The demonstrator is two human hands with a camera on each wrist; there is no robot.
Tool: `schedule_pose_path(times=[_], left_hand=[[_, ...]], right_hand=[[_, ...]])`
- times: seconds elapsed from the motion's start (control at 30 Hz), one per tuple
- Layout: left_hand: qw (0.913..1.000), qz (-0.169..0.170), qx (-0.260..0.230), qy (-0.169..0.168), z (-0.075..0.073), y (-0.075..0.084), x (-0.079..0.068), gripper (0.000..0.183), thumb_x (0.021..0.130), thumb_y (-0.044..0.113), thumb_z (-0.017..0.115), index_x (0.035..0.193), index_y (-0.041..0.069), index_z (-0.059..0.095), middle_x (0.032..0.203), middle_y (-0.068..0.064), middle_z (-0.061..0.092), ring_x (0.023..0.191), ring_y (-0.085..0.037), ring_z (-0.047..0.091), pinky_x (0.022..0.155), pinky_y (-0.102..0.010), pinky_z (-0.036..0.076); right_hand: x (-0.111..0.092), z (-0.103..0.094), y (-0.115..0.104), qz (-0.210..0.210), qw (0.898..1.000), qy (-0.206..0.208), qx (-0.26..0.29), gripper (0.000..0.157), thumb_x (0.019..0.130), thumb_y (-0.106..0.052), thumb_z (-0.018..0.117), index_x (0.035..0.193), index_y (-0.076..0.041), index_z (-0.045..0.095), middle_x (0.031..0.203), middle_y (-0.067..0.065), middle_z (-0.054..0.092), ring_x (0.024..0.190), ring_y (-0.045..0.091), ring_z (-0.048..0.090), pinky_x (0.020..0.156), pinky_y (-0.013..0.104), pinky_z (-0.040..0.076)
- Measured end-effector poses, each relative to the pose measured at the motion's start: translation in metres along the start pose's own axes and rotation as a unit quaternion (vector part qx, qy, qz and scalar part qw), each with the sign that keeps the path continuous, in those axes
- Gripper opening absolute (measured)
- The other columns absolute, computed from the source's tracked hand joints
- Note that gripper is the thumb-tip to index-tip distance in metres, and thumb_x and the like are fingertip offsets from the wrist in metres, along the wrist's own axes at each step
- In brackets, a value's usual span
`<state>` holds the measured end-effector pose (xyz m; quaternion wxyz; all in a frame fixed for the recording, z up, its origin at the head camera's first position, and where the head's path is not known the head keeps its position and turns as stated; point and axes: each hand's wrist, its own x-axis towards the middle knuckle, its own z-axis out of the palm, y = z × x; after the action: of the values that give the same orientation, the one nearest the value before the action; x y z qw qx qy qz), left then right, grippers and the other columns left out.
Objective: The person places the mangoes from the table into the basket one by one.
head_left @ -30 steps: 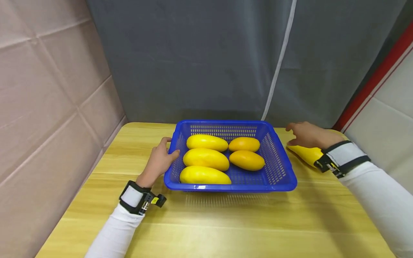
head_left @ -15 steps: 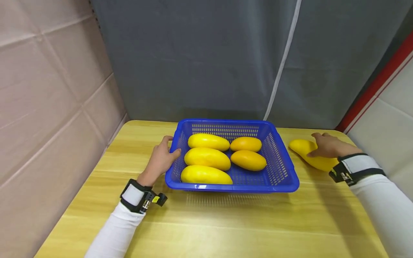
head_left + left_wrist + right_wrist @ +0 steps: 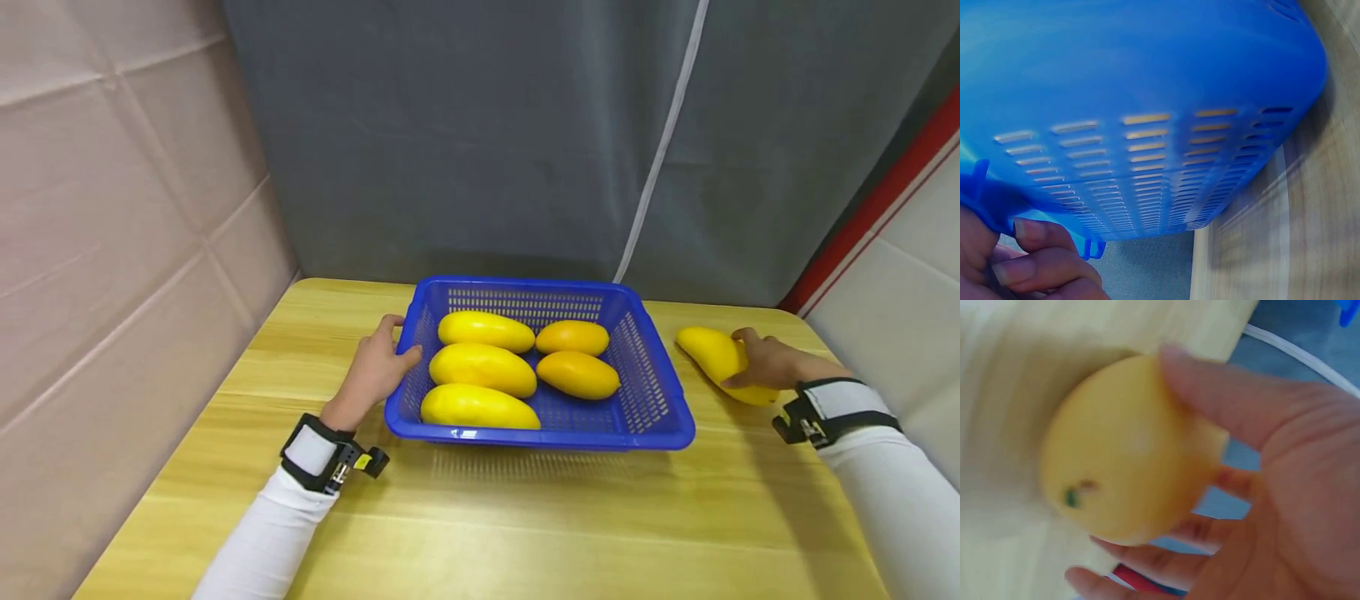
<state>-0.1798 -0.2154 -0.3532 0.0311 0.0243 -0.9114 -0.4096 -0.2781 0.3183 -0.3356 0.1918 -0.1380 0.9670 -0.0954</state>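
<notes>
A blue plastic basket [image 3: 540, 438] stands on the wooden table, holding three long yellow mangoes [image 3: 480, 370] and two smaller orange-yellow ones [image 3: 577, 374]. At its left rim my left hand [image 3: 372, 367] grips the edge, thumb over the top; the left wrist view shows curled fingers [image 3: 1047, 269] below the rim beside the slotted wall. To the right of the basket, my right hand [image 3: 768, 362] holds a large yellow mango [image 3: 708, 350] near its thicker end. Seen from the right wrist, the thumb lies on one side of this mango and the fingers reach around the other.
The wooden table [image 3: 480, 533] backs onto a grey curtain [image 3: 450, 142] with a white cord [image 3: 660, 150] hanging down it. A pale cloth wall [image 3: 112, 250] borders the left side, and a white panel with a red strip [image 3: 870, 208] the right.
My right hand has moved right and down along the mango and closed around its thicker end. The left hand stays on the basket rim; the head view has shifted slightly.
</notes>
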Motion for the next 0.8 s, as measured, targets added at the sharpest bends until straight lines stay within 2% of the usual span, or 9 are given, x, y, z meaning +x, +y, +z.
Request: schedule_pose_path(times=[0.13,0.23,0.4,0.63,0.8], left_hand=[[1.0000,-0.006,-0.005,-0.004,0.001,0.000,0.000,0.055,0.093,0.019,0.058,0.139,-0.001,0.035,0.100,-0.023,0.065,0.074,-0.027,0.067,0.060,-0.036,0.057],[1.0000,-0.008,-0.002,-0.003,0.001,-0.001,0.000,0.056,0.093,0.020,0.058,0.139,-0.001,0.035,0.101,-0.023,0.065,0.075,-0.027,0.067,0.060,-0.036,0.057],[0.9999,-0.003,0.014,0.005,0.002,-0.002,0.000,0.056,0.092,0.021,0.059,0.138,-0.002,0.036,0.097,-0.021,0.065,0.074,-0.027,0.066,0.061,-0.036,0.056],[0.9999,-0.004,0.013,0.004,0.001,-0.001,0.000,0.056,0.093,0.021,0.058,0.139,-0.002,0.035,0.098,-0.021,0.065,0.074,-0.026,0.065,0.061,-0.036,0.056],[0.9999,-0.002,0.014,0.005,0.001,0.000,0.000,0.056,0.092,0.020,0.058,0.138,-0.002,0.036,0.097,-0.021,0.065,0.073,-0.026,0.066,0.060,-0.035,0.056]], right_hand=[[0.001,0.013,0.004,0.027,0.999,0.015,0.037,0.095,0.084,-0.043,0.070,0.130,0.013,0.009,0.105,0.045,0.035,0.095,0.053,0.044,0.087,0.066,0.036],[0.003,0.018,0.004,0.036,0.998,0.031,0.045,0.095,0.085,-0.049,0.066,0.130,0.013,0.009,0.104,0.045,0.037,0.093,0.051,0.045,0.087,0.066,0.035],[0.006,0.022,0.002,0.033,0.997,0.061,0.046,0.093,0.082,-0.043,0.069,0.129,0.015,0.013,0.103,0.043,0.044,0.090,0.049,0.049,0.086,0.063,0.038],[0.002,0.001,-0.022,-0.012,0.992,0.118,0.036,0.099,0.079,-0.038,0.075,0.135,0.013,0.011,0.106,0.045,0.044,0.093,0.053,0.046,0.083,0.064,0.039],[-0.003,-0.016,-0.045,-0.031,0.991,0.130,0.027,0.097,0.081,-0.039,0.073,0.139,0.011,0.013,0.113,0.041,0.037,0.096,0.051,0.041,0.080,0.064,0.040]])
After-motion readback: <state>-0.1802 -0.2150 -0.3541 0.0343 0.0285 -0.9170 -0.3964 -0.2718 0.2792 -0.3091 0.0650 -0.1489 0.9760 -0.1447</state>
